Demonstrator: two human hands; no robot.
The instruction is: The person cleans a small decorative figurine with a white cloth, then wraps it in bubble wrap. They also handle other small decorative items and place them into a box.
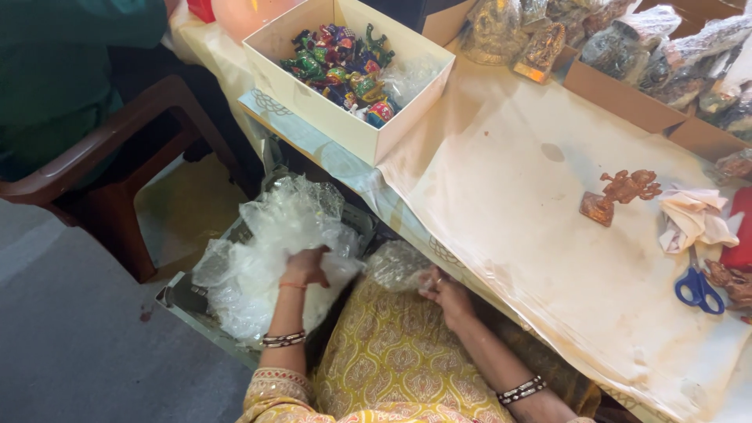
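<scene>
Your left hand (304, 266) reaches down below the bench's near edge, grip clenched in the crinkly clear bubble wrap heap (262, 251) filling a grey crate (178, 296). Your right hand (446, 296), wrist bent, pinches a small rounded wad of clear bubble wrap (395, 265) over your lap.

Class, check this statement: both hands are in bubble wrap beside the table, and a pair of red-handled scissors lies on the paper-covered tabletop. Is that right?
Not quite. The scissors have blue handles, not red, as the head view shows. The rest stands: the left hand and right hand are in bubble wrap beside the table.
</scene>
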